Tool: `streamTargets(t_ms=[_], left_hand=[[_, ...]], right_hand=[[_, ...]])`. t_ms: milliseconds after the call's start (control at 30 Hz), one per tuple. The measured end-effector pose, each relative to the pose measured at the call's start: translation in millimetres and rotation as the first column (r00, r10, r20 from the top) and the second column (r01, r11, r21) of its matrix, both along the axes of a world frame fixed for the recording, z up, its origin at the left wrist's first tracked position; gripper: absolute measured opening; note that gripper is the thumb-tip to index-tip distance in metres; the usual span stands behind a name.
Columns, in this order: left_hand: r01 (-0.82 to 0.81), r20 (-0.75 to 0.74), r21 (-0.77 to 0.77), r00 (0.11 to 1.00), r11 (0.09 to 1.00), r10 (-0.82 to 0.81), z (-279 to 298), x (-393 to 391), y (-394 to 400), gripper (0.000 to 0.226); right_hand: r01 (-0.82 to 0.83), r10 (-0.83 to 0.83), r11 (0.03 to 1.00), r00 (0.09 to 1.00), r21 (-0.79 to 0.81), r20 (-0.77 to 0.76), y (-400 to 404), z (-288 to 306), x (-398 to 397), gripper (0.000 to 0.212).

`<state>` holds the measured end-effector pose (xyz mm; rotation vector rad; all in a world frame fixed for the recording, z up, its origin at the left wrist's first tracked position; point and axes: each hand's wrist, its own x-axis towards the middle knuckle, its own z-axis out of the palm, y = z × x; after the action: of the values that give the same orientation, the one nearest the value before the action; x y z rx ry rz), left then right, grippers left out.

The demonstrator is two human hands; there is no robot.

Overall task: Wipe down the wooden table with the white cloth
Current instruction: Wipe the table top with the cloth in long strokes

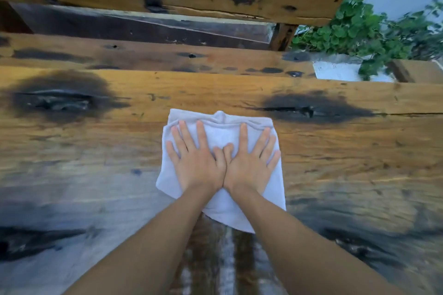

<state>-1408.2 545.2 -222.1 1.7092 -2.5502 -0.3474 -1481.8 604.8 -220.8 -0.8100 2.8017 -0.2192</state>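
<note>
White cloth [221, 136] is lying flat at mid-bench [335, 151], between two dark knots. Left hand [197, 163] and right hand [250, 164] are pressing it side by side, fingers straight and spread, thumbs touching. Green plant [364, 29] is sitting beyond the cloth, far right.

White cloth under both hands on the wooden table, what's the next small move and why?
Probably push the white cloth forward, away from the body. The left hand and right hand press flat on it side by side; a wet-looking streak lies behind it, while the wooden table ahead looks dry.
</note>
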Motion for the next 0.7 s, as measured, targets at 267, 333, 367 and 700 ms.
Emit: streamTargets(t_ms=[267, 333, 367, 700], left_hand=[[0.066, 0.009, 0.002, 0.998, 0.998, -0.066, 6, -86, -114, 0.077], [0.092, -0.001, 0.019, 0.996, 0.996, -0.092, 8, -97, -131, 0.082], [0.102, -0.008, 0.023, 0.995, 0.994, -0.102, 7, -98, -134, 0.084], [0.228, 0.026, -0.010, 0.973, 0.974, -0.228, 14, -22, -109, 0.061]], right_hand=[[0.048, -0.049, 0.998, 0.999, -0.030, -0.010, -110, 4, -82, 0.068], [0.060, -0.060, 0.997, 0.998, -0.045, -0.015, -124, 4, -89, 0.064], [0.062, -0.063, 0.997, 0.998, -0.051, -0.013, -126, 2, -88, 0.063], [-0.050, 0.050, 0.999, 0.998, 0.003, -0.046, -101, 9, -26, 0.064]])
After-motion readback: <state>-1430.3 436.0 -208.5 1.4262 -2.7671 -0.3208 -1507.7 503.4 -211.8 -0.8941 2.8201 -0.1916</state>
